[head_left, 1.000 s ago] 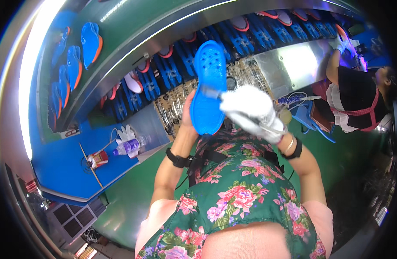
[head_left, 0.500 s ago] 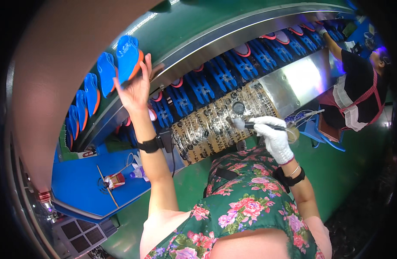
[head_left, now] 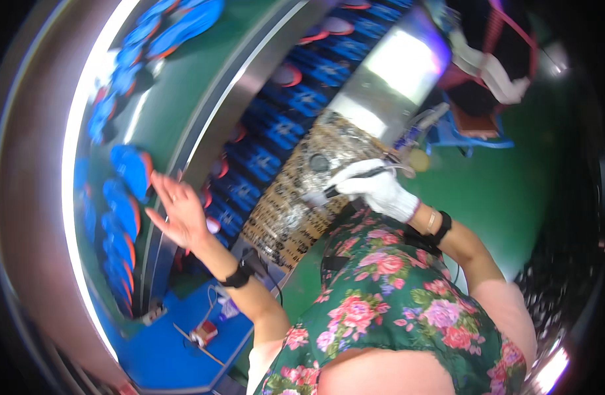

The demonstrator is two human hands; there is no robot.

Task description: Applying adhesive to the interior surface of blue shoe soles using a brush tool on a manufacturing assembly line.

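Note:
My bare left hand is open, its fingers stretched toward the orange edge of a blue sole on the green belt. The fingertips reach that edge, but blur hides whether they touch it. In a white glove, my right hand is closed around a black-handled brush. Its pale bristle end hangs over the ledge wrapped in brown printed tape and clear film. A small dark round object sits on this ledge.
More blue soles line the green belt. Beyond a metal rail, a lower line carries blue pieces and pink-rimmed soles. A blue table stands lower left. At upper right is another person beside a blue stool.
The whole view has turned, bringing more of the green belt and a bright light strip into sight. My left hand stays open by the soles; my right still grips the brush.

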